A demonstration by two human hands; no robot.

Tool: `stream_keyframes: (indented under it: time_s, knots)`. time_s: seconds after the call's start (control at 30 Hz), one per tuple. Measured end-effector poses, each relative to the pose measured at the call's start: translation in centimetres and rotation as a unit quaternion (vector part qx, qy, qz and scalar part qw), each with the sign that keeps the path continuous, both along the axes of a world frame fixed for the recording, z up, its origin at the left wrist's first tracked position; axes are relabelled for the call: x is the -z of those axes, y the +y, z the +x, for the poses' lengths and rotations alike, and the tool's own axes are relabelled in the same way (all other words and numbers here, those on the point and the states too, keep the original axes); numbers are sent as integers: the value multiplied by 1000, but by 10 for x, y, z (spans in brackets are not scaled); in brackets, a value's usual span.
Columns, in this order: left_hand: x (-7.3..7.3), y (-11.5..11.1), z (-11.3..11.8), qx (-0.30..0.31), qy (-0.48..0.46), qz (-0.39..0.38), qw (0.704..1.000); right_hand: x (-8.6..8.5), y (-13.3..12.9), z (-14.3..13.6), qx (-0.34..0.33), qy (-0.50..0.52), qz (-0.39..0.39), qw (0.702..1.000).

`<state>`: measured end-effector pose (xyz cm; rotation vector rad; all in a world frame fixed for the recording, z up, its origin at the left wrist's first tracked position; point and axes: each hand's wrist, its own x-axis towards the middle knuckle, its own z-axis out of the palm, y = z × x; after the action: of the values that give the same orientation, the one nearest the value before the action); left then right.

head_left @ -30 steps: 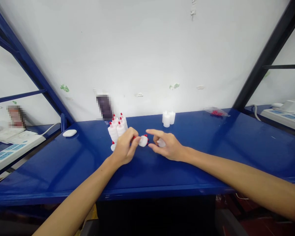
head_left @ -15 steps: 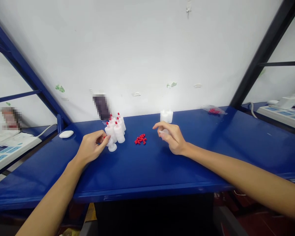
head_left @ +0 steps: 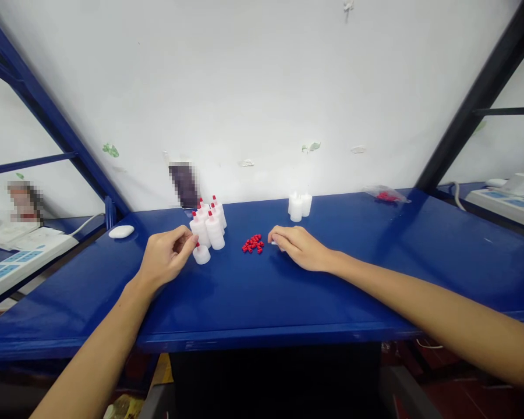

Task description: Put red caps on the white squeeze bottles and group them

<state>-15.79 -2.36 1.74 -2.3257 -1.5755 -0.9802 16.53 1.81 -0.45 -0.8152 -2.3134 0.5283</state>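
Note:
My left hand pinches the red cap at the top of a small white squeeze bottle, which stands on the table at the front of a group. Behind it are several more white squeeze bottles with red tips. My right hand is closed round a white bottle. Only its pale nozzle end shows past the fingers, pointing left. Between the hands lies a loose pile of small red caps, just left of my right fingertips.
White bottles without red tips stand at the back by the wall. A clear bag of red caps lies at the back right. A phone-like dark object leans on the wall. A white oval object is at left, near a power strip.
My right hand has turned over and moved left toward the red caps, its bottle now mostly hidden. The bottle at my left hand has shifted slightly under the fingers. The view has moved a little.

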Motion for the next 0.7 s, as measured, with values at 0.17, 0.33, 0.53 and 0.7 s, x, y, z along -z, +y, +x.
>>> stream_keyframes:
  time_s: [0.17,0.33,0.53,0.7]
  knots:
    - [8,-9,48,97,45,-18,994,4,3,-2,59,-15,-5,998]
    - [18,2,87,124,149,-89,977,3,1,-3,78,32,-46,995]
    - [19,10,104,75,108,-101,986,-3,-8,-2,51,87,-46,994]
    - [21,13,109,45,119,-114,985,-4,-12,-1,-10,148,-90,985]
